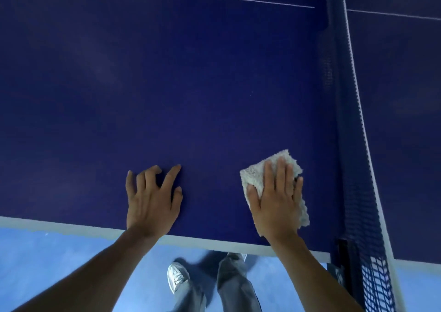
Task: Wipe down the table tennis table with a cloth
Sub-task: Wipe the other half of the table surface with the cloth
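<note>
Cloth (250,175), pressed by right hand (276,202), sits near table (167,85) edge and net (358,192).

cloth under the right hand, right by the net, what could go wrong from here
1. The cloth sits close to the net; a stroke that way could snag the mesh.
2. The right hand presses the cloth with straight fingers rather than gripping it, so it might slip out or bunch up mid-stroke.
3. The left hand rests bare on the table and may leave smudges.
</note>
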